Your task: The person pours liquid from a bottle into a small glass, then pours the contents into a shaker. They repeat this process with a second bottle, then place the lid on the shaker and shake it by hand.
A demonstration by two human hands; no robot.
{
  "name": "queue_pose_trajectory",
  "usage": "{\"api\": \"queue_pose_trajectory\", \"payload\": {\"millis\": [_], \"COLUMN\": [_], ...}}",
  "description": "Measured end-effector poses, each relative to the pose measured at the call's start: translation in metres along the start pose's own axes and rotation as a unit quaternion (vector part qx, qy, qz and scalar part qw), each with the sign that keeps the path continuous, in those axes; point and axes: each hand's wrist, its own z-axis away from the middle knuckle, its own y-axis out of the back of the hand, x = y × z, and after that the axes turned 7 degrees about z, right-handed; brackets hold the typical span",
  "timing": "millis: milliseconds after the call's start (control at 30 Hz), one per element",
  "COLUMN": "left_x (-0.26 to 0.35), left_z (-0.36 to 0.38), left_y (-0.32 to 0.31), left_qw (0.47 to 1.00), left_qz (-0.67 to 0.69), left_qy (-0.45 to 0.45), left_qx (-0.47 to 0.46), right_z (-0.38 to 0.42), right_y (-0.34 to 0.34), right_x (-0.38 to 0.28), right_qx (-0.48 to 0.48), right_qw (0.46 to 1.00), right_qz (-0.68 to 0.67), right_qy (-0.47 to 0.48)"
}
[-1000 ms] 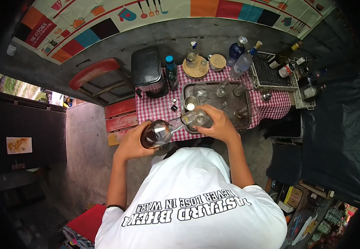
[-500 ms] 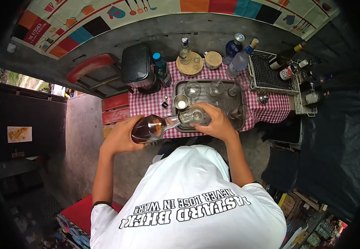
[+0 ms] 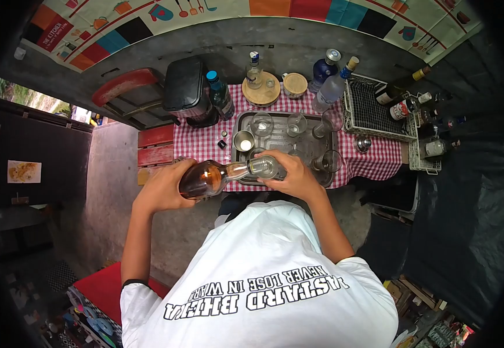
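Observation:
My left hand (image 3: 162, 188) grips a round brown bottle (image 3: 205, 178) tipped on its side, its clear neck pointing right into a small glass (image 3: 263, 168). My right hand (image 3: 295, 178) is wrapped around that glass, holding it just above the near edge of a metal tray (image 3: 275, 139). Both hands hover over the front edge of a table with a red-checked cloth (image 3: 202, 145). Amber liquid fills the bottle's belly.
The tray holds several empty glasses (image 3: 262, 123) and a metal cup (image 3: 244, 141). Bottles (image 3: 327, 75), a wooden board (image 3: 262, 91), a black box (image 3: 185, 90) and a wire basket (image 3: 374, 107) line the back. A red chair (image 3: 127, 95) stands left.
The whole view has shifted slightly, with the table sitting higher and further left in frame. Both hands keep the bottle and glass together; the bottle stays tipped into the glass.

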Motion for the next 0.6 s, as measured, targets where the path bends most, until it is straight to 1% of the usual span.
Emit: {"api": "queue_pose_trajectory", "payload": {"millis": [100, 200, 600], "left_x": [0.002, 0.006, 0.016], "left_z": [0.0, 0.0, -0.005], "left_y": [-0.004, -0.004, -0.003], "left_qw": [1.0, 1.0, 1.0], "left_qz": [0.019, 0.006, -0.006], "left_qy": [-0.012, -0.011, 0.013], "left_qx": [0.008, 0.007, -0.006], "right_z": [0.003, 0.004, 0.008], "right_y": [0.003, 0.006, 0.009], "right_x": [0.0, -0.002, 0.005], "right_qx": [0.002, 0.002, 0.001], "right_qw": [1.0, 1.0, 1.0], "right_qz": [0.005, 0.003, -0.004], "right_qy": [-0.001, 0.002, 0.004]}}
